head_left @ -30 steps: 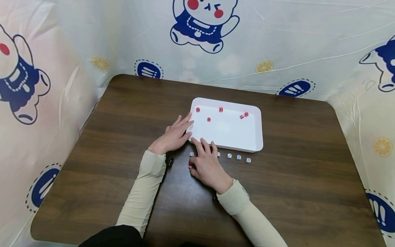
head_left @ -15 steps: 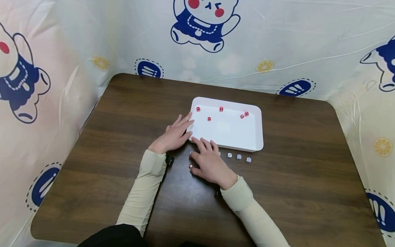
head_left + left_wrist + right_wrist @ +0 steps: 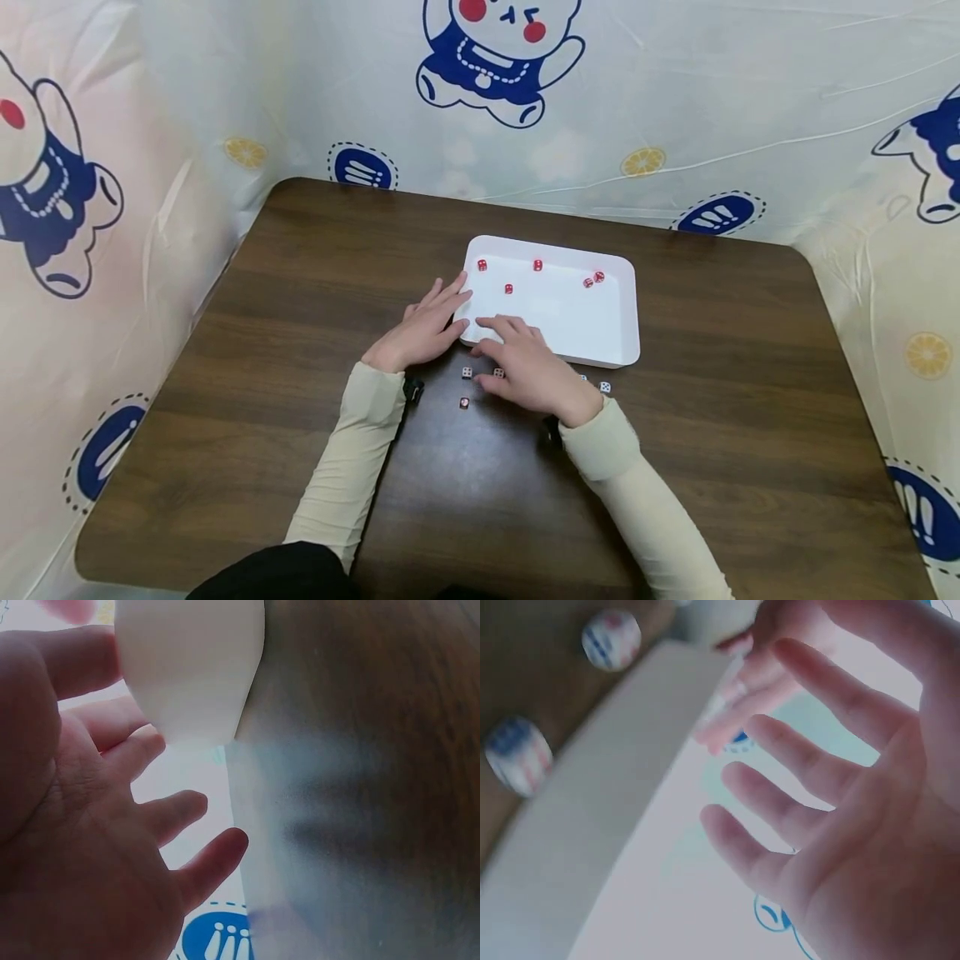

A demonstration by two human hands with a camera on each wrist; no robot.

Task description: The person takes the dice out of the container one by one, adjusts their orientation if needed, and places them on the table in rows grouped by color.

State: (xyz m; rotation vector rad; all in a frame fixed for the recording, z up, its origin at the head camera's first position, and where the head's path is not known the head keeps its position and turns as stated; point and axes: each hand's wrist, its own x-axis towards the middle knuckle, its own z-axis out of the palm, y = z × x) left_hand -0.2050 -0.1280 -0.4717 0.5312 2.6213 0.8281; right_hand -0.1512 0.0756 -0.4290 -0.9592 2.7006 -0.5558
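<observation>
My left hand point(image 3: 416, 332) lies at the left end of a shallow white tray point(image 3: 570, 333), its extended fingers touching the rim. In the left wrist view, the fingers point(image 3: 187, 806) are spread beside the tray's outer wall point(image 3: 191, 671). My right hand point(image 3: 532, 367) hovers around the tray's front-left edge with fingers spread and nothing between them; its palm shows in the right wrist view. Below it, a red die point(image 3: 464, 403) sits on the table. A white die point(image 3: 467, 372) and another white die point(image 3: 498, 372) are near the thumb; the hand hides part of that row.
Several red dice lie inside the tray, among them a die point(image 3: 508, 289) at left and a touching pair point(image 3: 594, 280) at right. A white die point(image 3: 605, 387) ends the row before the tray. The brown table point(image 3: 300, 333) meets a printed curtain point(image 3: 600, 83) behind.
My right hand has moved right and up from beside the red die to the tray's front edge, uncovering white dice on the left and covering others on the right. My left hand stays put.
</observation>
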